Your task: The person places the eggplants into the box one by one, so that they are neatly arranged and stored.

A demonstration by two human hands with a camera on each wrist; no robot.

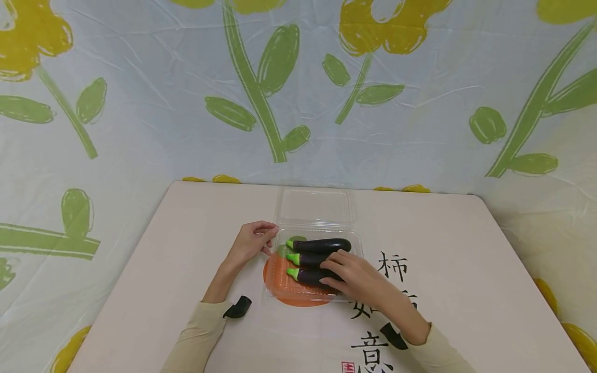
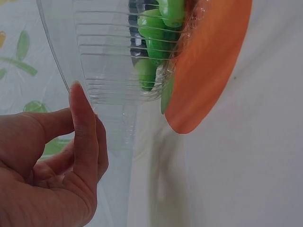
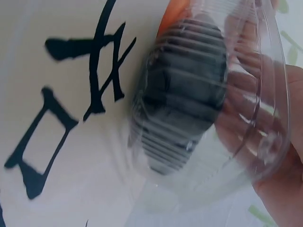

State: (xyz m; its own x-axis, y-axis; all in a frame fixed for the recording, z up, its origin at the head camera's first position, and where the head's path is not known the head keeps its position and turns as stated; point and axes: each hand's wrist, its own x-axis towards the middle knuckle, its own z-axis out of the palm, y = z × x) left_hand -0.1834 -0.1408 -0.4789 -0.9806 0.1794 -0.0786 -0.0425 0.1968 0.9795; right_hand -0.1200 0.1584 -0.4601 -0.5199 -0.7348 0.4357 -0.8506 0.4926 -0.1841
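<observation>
A clear plastic clamshell box (image 1: 280,287) stands on the table with its lid (image 1: 314,204) folded back on the far side. Inside lie three dark eggplants with green stems to the left: a far one (image 1: 322,245), a middle one (image 1: 308,260) and a near one (image 1: 308,277). My left hand (image 1: 252,241) pinches the box's left rim near its far corner; in the left wrist view a fingertip overlaps the rim. Reaching in from the right, my right hand (image 1: 356,274) grips the near eggplant's right end, which it partly hides. Blur softens the eggplants (image 3: 184,80) in the right wrist view.
Under the box, the pale tabletop (image 1: 210,207) bears an orange print (image 1: 303,301). Black written characters (image 1: 370,355) run down the right of it. Flower-patterned cloth (image 1: 186,77) hangs behind the table and at both sides. Black straps (image 1: 238,307) show near both cuffs.
</observation>
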